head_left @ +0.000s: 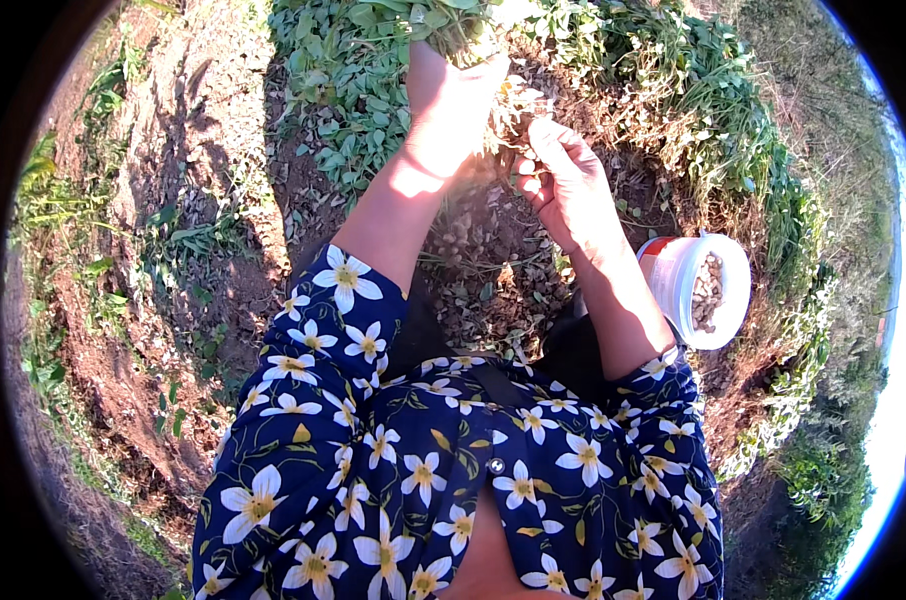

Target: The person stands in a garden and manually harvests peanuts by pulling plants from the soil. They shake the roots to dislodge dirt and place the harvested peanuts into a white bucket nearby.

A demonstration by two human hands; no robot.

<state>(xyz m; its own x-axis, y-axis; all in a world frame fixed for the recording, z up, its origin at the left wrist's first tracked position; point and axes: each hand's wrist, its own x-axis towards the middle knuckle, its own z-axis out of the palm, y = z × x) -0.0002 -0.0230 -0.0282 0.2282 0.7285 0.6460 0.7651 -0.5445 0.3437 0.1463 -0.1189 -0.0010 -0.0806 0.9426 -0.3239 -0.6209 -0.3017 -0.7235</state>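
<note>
At upper centre of the frame, the left hand is clamped around a peanut plant; the right hand pinches pods at its roots. Risk: pulled pods may drop onto soil, missing the white bucket at right.

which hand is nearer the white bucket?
Right. The right hand works at the plant's roots, up and left of the white bucket by that forearm. The left hand grips the plant farther left.
</note>
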